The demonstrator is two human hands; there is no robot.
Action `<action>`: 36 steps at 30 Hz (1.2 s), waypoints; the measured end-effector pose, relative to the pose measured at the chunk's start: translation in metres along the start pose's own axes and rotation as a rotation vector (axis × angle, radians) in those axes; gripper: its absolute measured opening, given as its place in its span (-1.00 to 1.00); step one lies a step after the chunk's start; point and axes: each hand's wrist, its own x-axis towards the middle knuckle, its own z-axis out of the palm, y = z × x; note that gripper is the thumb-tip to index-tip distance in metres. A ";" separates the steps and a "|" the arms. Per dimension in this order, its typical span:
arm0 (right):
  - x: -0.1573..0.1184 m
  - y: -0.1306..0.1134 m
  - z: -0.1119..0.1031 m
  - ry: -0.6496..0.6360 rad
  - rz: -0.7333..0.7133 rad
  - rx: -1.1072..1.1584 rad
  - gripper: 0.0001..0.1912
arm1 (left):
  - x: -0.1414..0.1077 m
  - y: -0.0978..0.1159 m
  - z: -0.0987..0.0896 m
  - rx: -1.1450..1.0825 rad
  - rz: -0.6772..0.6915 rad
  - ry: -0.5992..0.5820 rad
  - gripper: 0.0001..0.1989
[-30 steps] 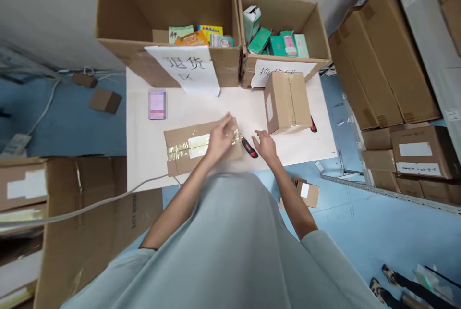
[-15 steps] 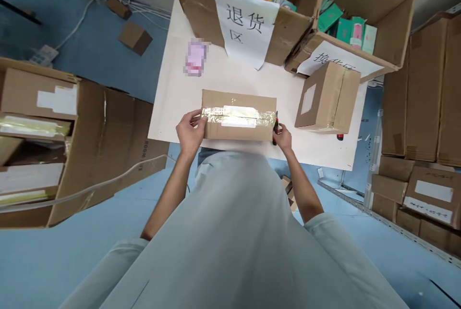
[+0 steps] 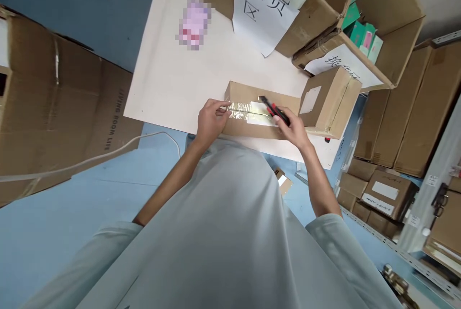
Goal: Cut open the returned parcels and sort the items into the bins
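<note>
A long brown carton [image 3: 252, 129] lies on the white table [image 3: 158, 59], with shiny tape and a white label [image 3: 256, 117] along its top. At its left end, my left hand [image 3: 212, 117] touches the tape with thumb and fingers; whether anything is pinched there is too small to tell. My right hand [image 3: 293, 129] grips a black and red utility knife [image 3: 277, 112] over the carton's right part, its tip pointing up and left. Just right of that hand stands a smaller brown box [image 3: 320, 100] with a white label.
Two large open cartons with paper signs [image 3: 268, 6] stand at the table's back, the right one [image 3: 399, 35] holding green boxes. A pixelated pink item [image 3: 195, 23] lies at the left. Big cartons [image 3: 82, 102] and stacked boxes [image 3: 406, 107] flank the table.
The right hand has lifted the knife from the carton's right end to above its top. The view has shifted, and the long carton now sits close against the smaller box.
</note>
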 end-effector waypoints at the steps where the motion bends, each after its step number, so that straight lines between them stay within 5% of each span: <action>1: 0.007 -0.011 0.003 -0.059 -0.027 -0.059 -0.33 | 0.001 -0.001 0.000 -0.013 -0.002 -0.013 -0.71; 12: 0.054 -0.058 0.023 -0.423 -0.267 -0.577 -0.52 | 0.003 -0.004 -0.001 -0.108 -0.086 -0.038 -0.67; 22: 0.046 -0.122 0.024 -0.686 -0.255 -1.177 -0.26 | 0.002 0.003 -0.002 -0.065 -0.129 -0.018 -0.72; 30: 0.036 -0.110 0.016 -0.700 -0.283 -1.203 -0.27 | 0.003 0.008 -0.005 -0.025 -0.154 -0.009 -0.71; 36: 0.018 -0.073 -0.047 -0.617 -0.129 -1.229 -0.40 | 0.003 0.012 -0.002 0.011 -0.176 0.015 -0.72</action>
